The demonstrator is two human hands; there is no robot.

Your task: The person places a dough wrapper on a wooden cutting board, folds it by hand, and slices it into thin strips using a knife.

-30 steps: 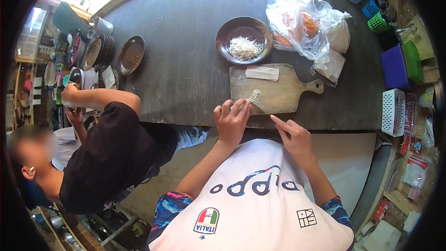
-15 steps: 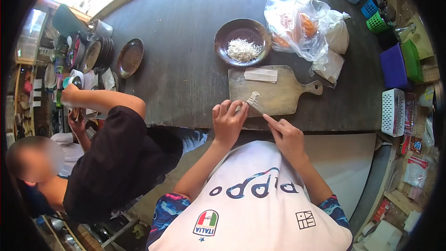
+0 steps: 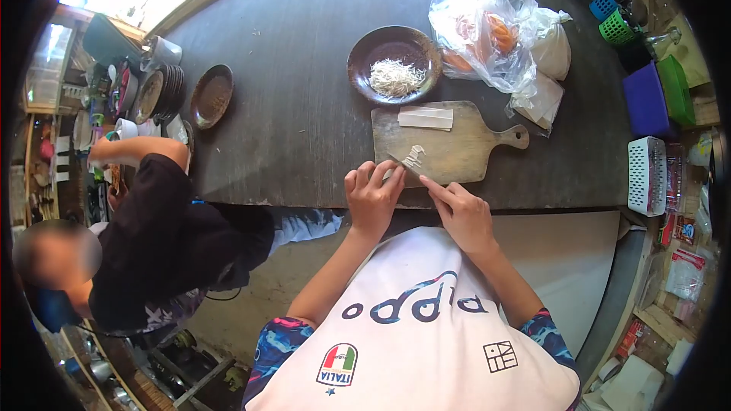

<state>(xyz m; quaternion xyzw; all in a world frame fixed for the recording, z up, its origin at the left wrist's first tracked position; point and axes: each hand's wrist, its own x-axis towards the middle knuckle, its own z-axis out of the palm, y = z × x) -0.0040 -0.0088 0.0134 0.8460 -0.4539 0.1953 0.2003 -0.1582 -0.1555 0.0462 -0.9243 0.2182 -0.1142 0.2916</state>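
A small knife (image 3: 406, 167) is in my right hand (image 3: 462, 219), its forefinger stretched along the blade over the front of a wooden cutting board (image 3: 461, 156). My left hand (image 3: 374, 199) is closed at the board's front left edge, fingertips bunched beside the blade; whatever they pinch is hidden. Thin pale slivers (image 3: 413, 156) lie just beyond the knife. Flat whitish strips (image 3: 426, 118) rest near the board's far edge. Behind the board stands a dark round plate (image 3: 393, 39) with a heap of pale shreds (image 3: 397, 78).
Clear plastic bags (image 3: 487, 38) with orange contents sit right of the plate. An oval dark dish (image 3: 212, 97) and stacked plates (image 3: 161, 91) are at the left. A co-worker in a black shirt (image 3: 148, 236) stands left. Baskets, including a white one (image 3: 646, 175), line the right side.
The knife has swung so that more of its blade shows, and my right hand's fingers have curled further round it. The co-worker has shifted left, leaning towards the shelves.
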